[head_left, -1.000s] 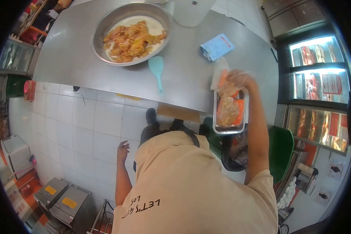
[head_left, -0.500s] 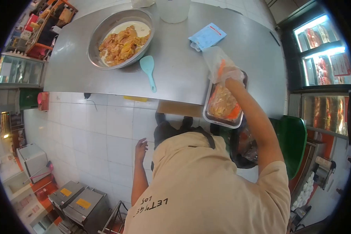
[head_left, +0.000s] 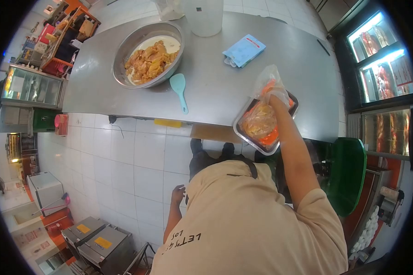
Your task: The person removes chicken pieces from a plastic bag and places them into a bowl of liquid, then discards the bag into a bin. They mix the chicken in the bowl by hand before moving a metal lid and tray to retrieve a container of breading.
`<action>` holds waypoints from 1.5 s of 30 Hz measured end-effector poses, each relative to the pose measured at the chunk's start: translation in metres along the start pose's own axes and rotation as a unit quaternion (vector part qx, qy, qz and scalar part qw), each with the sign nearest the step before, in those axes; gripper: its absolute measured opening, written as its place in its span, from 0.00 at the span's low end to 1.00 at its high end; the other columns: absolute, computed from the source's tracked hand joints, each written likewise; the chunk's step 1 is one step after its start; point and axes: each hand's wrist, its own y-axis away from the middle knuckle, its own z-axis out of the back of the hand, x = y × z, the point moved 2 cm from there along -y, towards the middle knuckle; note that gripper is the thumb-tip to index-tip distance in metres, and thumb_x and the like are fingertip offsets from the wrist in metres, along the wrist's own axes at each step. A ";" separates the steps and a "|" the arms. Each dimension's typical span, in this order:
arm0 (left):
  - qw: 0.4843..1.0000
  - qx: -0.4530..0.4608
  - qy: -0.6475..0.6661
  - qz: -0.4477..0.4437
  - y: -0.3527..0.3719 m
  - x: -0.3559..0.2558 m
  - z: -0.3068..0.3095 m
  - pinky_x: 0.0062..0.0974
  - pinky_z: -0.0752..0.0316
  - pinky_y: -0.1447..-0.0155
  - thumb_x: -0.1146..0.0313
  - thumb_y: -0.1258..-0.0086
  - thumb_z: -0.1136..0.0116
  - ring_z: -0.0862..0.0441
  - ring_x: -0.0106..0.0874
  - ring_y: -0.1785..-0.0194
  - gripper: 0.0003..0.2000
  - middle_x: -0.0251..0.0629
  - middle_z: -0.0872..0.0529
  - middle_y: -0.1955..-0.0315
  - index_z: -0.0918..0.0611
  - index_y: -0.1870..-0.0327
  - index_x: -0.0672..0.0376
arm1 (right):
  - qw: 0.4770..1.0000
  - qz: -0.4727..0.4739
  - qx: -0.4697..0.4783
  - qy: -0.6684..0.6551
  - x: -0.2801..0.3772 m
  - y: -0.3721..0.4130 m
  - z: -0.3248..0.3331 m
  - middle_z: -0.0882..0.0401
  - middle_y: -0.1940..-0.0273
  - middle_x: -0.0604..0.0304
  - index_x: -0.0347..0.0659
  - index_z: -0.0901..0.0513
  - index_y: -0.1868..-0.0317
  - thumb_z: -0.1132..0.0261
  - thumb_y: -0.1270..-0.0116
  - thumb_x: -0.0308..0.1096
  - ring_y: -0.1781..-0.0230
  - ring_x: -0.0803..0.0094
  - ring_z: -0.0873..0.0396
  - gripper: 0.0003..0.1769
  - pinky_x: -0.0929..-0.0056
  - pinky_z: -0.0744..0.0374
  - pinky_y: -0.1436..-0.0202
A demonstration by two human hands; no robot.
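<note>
At the table's near right edge, my right hand (head_left: pixel 271 94) is closed around the gathered upper part of a clear plastic bag (head_left: pixel 258 121). Yellowish food and bright orange pieces show through the plastic. The bag lies in a dark tray with a pale rim (head_left: pixel 237 124), which overhangs the table edge. My left hand (head_left: pixel 178 194) hangs low beside my body, away from the table, fingers loosely bent and holding nothing visible. To the left, a steel bowl (head_left: pixel 118 73) holds orange-yellow marinated pieces in whitish liquid. A light-blue spatula (head_left: pixel 178 87) lies beside it.
A blue-and-white packet (head_left: pixel 245 50) lies on the steel table (head_left: pixel 211 82). A translucent container (head_left: pixel 204 18) stands at its far edge. A green chair or bin-like object (head_left: pixel 348 176) is at the right below the table. Lit display fridges (head_left: pixel 381 59) line the right side.
The tray now sits more slanted, its near end turned to the left. My right hand stays on the bag. My left hand is closer to my body, and the whole view has shifted slightly.
</note>
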 end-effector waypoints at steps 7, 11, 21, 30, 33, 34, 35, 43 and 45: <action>0.978 -0.107 0.104 -0.147 0.009 -0.095 -0.003 0.21 0.29 0.64 0.62 0.29 0.47 0.24 0.23 0.67 0.15 0.35 0.19 0.67 0.20 0.48 0.60 | 1.000 -0.004 0.015 -0.006 -0.006 0.009 0.000 0.16 0.56 0.49 0.42 0.14 0.60 0.47 0.34 0.39 0.52 0.60 0.17 0.16 0.65 0.20 0.52; 0.939 -0.061 0.146 -0.305 0.045 -0.249 -0.029 0.17 0.35 0.66 0.62 0.26 0.48 0.31 0.17 0.69 0.13 0.29 0.23 0.71 0.19 0.50 0.60 | 0.999 -0.005 0.037 -0.006 0.005 0.031 0.015 0.16 0.56 0.50 0.42 0.14 0.60 0.46 0.34 0.39 0.52 0.61 0.17 0.16 0.65 0.20 0.52; 0.955 0.077 -0.020 -0.285 -0.001 -0.401 -0.149 0.28 0.29 0.49 0.44 0.36 0.41 0.22 0.33 0.58 0.25 0.41 0.18 0.67 0.17 0.56 0.61 | 0.930 0.291 -0.007 0.225 0.030 0.039 -0.015 0.16 0.65 0.51 0.40 0.14 0.68 0.39 0.45 0.40 0.65 0.59 0.17 0.13 0.61 0.22 0.61; 0.963 0.087 0.064 -0.247 -0.006 -0.410 -0.134 0.22 0.34 0.60 0.38 0.34 0.48 0.30 0.27 0.69 0.29 0.32 0.26 0.76 0.18 0.70 0.62 | 0.981 0.173 -0.042 -0.080 0.003 0.007 -0.068 0.18 0.62 0.44 0.36 0.16 0.65 0.41 0.42 0.39 0.60 0.53 0.19 0.15 0.59 0.22 0.55; 0.950 0.082 0.097 -0.285 0.016 -0.433 -0.126 0.23 0.36 0.63 0.39 0.32 0.50 0.30 0.25 0.69 0.29 0.32 0.27 0.77 0.19 0.75 0.61 | 0.975 0.206 -0.048 -0.065 0.016 0.023 -0.046 0.18 0.66 0.47 0.38 0.16 0.68 0.41 0.43 0.38 0.63 0.54 0.19 0.12 0.60 0.21 0.58; 0.941 0.127 0.131 -0.284 0.021 -0.440 -0.126 0.24 0.38 0.66 0.41 0.32 0.50 0.33 0.23 0.71 0.28 0.31 0.29 0.79 0.21 0.77 0.61 | 0.977 0.211 -0.042 -0.011 0.023 0.033 -0.032 0.17 0.70 0.51 0.41 0.15 0.73 0.41 0.44 0.36 0.67 0.57 0.18 0.10 0.61 0.21 0.61; 0.929 0.172 0.164 -0.283 0.025 -0.445 -0.127 0.25 0.40 0.69 0.44 0.31 0.49 0.35 0.22 0.73 0.27 0.30 0.31 0.81 0.23 0.79 0.62 | 0.976 0.214 -0.042 -0.010 0.028 0.040 -0.022 0.17 0.70 0.51 0.41 0.15 0.73 0.41 0.44 0.36 0.67 0.57 0.18 0.10 0.61 0.21 0.61; 0.926 0.108 0.014 -0.360 -0.005 -0.458 -0.133 0.25 0.44 0.73 0.56 0.29 0.44 0.44 0.19 0.77 0.21 0.24 0.39 0.85 0.28 0.81 0.61 | 0.948 0.056 0.036 -0.312 0.028 0.052 0.013 0.16 0.68 0.49 0.38 0.16 0.63 0.40 0.44 0.34 0.67 0.61 0.17 0.12 0.66 0.21 0.61; 0.930 0.066 0.016 -0.362 -0.010 -0.462 -0.130 0.28 0.41 0.73 0.56 0.30 0.44 0.42 0.21 0.78 0.22 0.28 0.37 0.86 0.27 0.79 0.66 | 0.882 0.066 0.056 -0.463 0.014 0.034 -0.022 0.16 0.66 0.53 0.37 0.17 0.60 0.40 0.44 0.32 0.65 0.66 0.18 0.13 0.69 0.21 0.60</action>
